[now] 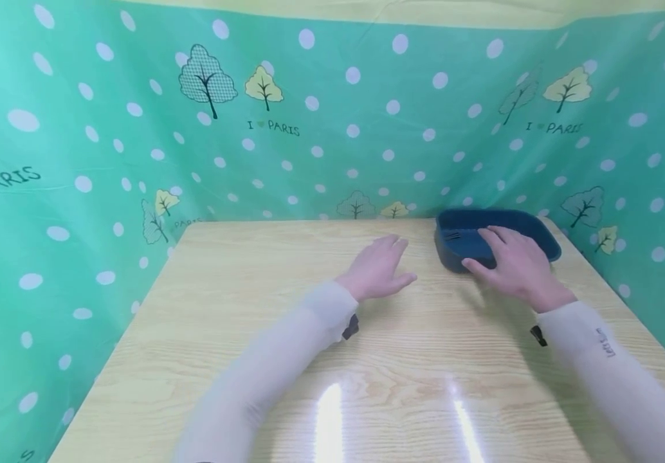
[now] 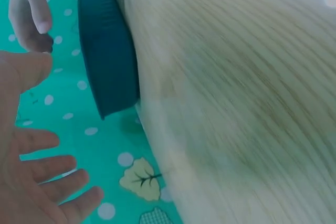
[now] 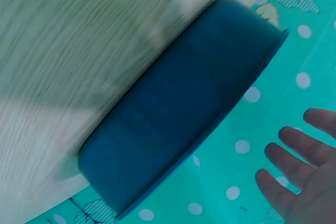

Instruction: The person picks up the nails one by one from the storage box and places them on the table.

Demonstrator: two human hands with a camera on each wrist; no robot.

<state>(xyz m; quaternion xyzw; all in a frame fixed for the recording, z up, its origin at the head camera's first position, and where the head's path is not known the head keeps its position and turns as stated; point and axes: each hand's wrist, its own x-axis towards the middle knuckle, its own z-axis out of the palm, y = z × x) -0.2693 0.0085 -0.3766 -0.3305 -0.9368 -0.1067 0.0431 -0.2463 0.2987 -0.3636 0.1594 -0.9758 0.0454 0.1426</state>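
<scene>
My right hand (image 1: 514, 267) hovers at the near side of a dark blue bin (image 1: 450, 256), which sits upright in the far right corner of the wooden table (image 1: 240, 308), its long back side along the far edge. My right fingers are straight and slightly spread, with the thumb held apart, and they grip nothing; the right wrist view shows a gap between them and the bin's rim. My left hand (image 1: 377, 267) hangs over the table, left of the bin and well apart from it, nearer the far edge than the front. Its fingers are stretched out loosely, the thumb wide of them, and it holds nothing either.

Inside the bin, by its left end, I see some thin dark prongs (image 1: 453, 236), too small to name. Pale sleeves (image 1: 286, 354) cover my arms, the right one carrying small printed lettering (image 1: 604, 343). Green dotted cloth (image 1: 355, 151) with printed trees rises behind the far edge and along both side edges. Two bright reflections (image 1: 329, 424) streak the table between my forearms.
</scene>
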